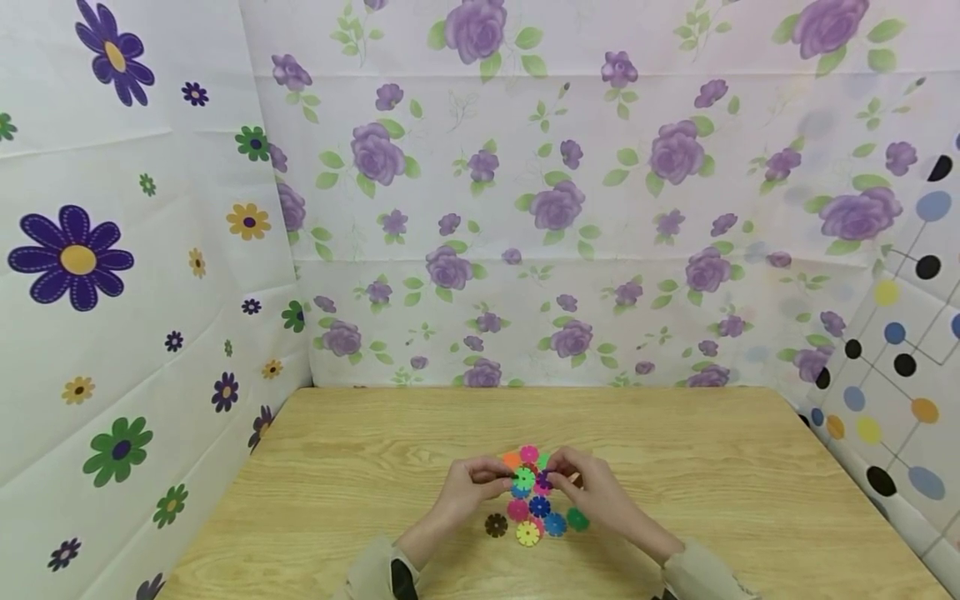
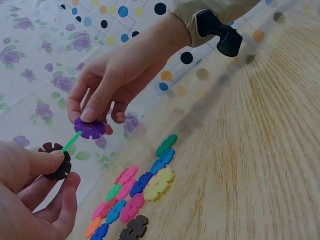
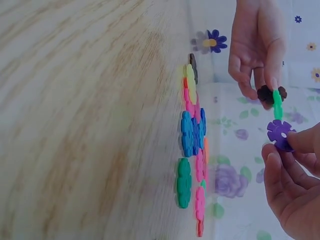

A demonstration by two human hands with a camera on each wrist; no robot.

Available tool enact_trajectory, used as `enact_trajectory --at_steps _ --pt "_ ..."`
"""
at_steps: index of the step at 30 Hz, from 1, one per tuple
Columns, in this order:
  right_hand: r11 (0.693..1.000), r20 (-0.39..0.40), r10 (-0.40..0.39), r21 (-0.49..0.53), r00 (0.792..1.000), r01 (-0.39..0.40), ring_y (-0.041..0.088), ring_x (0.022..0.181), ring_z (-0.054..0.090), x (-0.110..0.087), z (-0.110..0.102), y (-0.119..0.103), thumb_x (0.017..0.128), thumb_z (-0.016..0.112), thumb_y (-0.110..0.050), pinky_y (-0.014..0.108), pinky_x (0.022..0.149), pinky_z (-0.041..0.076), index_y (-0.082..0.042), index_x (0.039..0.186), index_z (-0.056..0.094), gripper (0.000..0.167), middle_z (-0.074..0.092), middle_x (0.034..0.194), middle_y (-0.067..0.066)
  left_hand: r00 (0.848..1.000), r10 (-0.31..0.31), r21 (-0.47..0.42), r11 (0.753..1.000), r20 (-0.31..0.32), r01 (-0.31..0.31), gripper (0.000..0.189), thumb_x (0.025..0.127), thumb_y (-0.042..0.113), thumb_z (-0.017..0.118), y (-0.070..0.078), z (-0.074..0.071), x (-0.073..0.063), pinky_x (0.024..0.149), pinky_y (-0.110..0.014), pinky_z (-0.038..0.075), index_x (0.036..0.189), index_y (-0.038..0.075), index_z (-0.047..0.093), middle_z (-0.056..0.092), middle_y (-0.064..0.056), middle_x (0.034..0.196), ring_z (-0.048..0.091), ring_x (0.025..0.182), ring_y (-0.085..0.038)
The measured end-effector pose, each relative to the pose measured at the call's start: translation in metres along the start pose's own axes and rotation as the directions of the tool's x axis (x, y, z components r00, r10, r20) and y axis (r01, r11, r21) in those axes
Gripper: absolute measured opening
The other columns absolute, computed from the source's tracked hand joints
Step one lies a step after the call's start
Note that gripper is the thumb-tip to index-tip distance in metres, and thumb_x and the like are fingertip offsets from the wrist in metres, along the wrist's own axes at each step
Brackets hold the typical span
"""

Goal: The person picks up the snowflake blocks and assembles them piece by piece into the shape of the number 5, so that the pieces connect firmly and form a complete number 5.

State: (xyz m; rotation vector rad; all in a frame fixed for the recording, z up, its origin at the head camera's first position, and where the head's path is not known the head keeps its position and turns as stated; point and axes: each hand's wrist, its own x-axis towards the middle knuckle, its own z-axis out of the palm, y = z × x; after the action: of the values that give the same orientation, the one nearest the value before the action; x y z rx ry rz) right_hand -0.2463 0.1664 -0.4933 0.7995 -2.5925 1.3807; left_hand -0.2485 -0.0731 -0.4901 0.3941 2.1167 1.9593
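Note:
My left hand [image 1: 471,487] pinches a dark brown notched disc [image 2: 61,170], a flat flower-shaped plastic piece. A bright green disc [image 1: 523,478] is joined to its edge and shows nearly edge-on in both wrist views. From the other side my right hand [image 1: 592,483] pinches a purple disc [image 3: 281,135] between thumb and fingers. The purple disc's rim meets the green one, so the three pieces form a short row between the hands. Both hands are raised above the table. Whether the notches of purple and green are fully engaged I cannot tell.
Below the hands several loose discs lie on the wooden table [image 1: 360,450], among them a yellow disc [image 1: 528,533], a brown disc [image 1: 496,525], a dark blue disc [image 1: 539,507] and a green disc [image 1: 577,519]. Flowered cloth [image 1: 450,217] hangs behind the table.

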Motion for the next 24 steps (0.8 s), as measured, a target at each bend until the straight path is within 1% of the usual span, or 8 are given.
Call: enact_trajectory --at_steps 4,10,12,14,16,21,23,24 --pt "0.999 -0.013 -0.037 0.005 0.999 0.037 0.018 0.075 0.068 0.001 0.003 0.001 0.097 0.060 -0.020 0.023 0.057 0.052 -0.017 0.097 0.062 0.004 0.070 0.086 0.003 1.000 -0.002 -0.005 1.000 0.002 0.002 0.026 0.090 0.009 0.068 -0.001 0.001 0.001 0.084 -0.043 0.057 0.111 -0.006 0.067 0.072 -0.019 0.106 0.071 0.094 -0.022" --pt "0.998 -0.043 -0.057 0.001 0.997 0.058 0.018 0.073 0.067 0.001 0.005 -0.002 0.097 0.059 -0.022 0.022 0.056 0.051 -0.018 0.096 0.063 0.005 0.070 0.083 0.002 1.000 -0.016 -0.039 0.999 -0.018 0.016 0.028 0.090 0.011 0.068 0.000 0.003 -0.001 0.084 -0.043 0.057 0.112 -0.007 0.066 0.072 -0.018 0.104 0.071 0.089 -0.016" --pt "0.999 -0.067 -0.045 -0.002 0.997 0.045 0.013 0.071 0.066 0.001 0.005 -0.005 0.096 0.061 -0.023 0.022 0.056 0.051 -0.018 0.095 0.064 0.006 0.070 0.082 0.000 0.999 -0.009 -0.058 0.998 -0.041 0.007 0.028 0.090 0.010 0.067 0.001 0.005 -0.001 0.084 -0.043 0.057 0.111 -0.008 0.066 0.072 -0.020 0.103 0.072 0.087 -0.016" --pt "1.000 -0.089 -0.021 0.004 0.996 0.021 0.008 0.069 0.064 0.001 0.005 -0.008 0.096 0.061 -0.022 0.023 0.056 0.051 -0.017 0.095 0.064 0.006 0.069 0.080 -0.002 0.998 0.003 -0.075 0.997 -0.062 -0.007 0.027 0.091 0.009 0.067 0.003 0.006 -0.001 0.085 -0.043 0.057 0.112 -0.009 0.066 0.072 -0.022 0.102 0.073 0.087 -0.020" --pt "0.999 -0.107 0.009 0.034 0.994 -0.006 0.004 0.066 0.062 0.001 0.005 -0.011 0.095 0.062 -0.020 0.023 0.054 0.051 -0.015 0.096 0.065 0.006 0.068 0.079 -0.002 0.997 0.014 -0.082 0.996 -0.071 -0.020 0.028 0.091 0.009 0.066 0.004 0.007 -0.001 0.082 -0.037 0.058 0.113 -0.009 0.066 0.072 -0.023 0.101 0.073 0.085 -0.020" --pt "0.984 -0.101 0.082 0.165 0.992 -0.065 0.015 0.062 0.063 0.000 0.005 -0.015 0.095 0.062 -0.013 0.033 0.055 0.055 -0.009 0.099 0.063 0.006 0.065 0.079 0.005 0.995 0.081 -0.064 0.994 -0.052 -0.084 0.033 0.095 0.013 0.061 0.008 0.010 -0.002 0.072 -0.025 0.058 0.117 -0.011 0.063 0.070 -0.027 0.101 0.073 0.081 -0.018" --pt "0.978 -0.101 0.094 0.196 0.990 -0.073 0.018 0.062 0.064 0.000 0.005 -0.017 0.095 0.061 -0.010 0.035 0.056 0.056 -0.007 0.099 0.061 0.004 0.064 0.079 0.009 0.992 0.113 -0.060 0.991 -0.053 -0.116 0.034 0.095 0.014 0.060 0.010 0.012 -0.003 0.072 -0.025 0.059 0.116 -0.012 0.063 0.069 -0.029 0.101 0.073 0.080 -0.019" --pt "0.976 -0.104 0.095 0.203 0.990 -0.072 0.017 0.062 0.063 0.000 0.004 -0.018 0.095 0.060 -0.008 0.034 0.055 0.056 -0.007 0.098 0.060 0.003 0.064 0.079 0.010 0.990 0.125 -0.062 0.990 -0.058 -0.129 0.033 0.095 0.015 0.061 0.010 0.013 -0.004 0.072 -0.025 0.059 0.115 -0.011 0.064 0.069 -0.030 0.100 0.073 0.080 -0.019"
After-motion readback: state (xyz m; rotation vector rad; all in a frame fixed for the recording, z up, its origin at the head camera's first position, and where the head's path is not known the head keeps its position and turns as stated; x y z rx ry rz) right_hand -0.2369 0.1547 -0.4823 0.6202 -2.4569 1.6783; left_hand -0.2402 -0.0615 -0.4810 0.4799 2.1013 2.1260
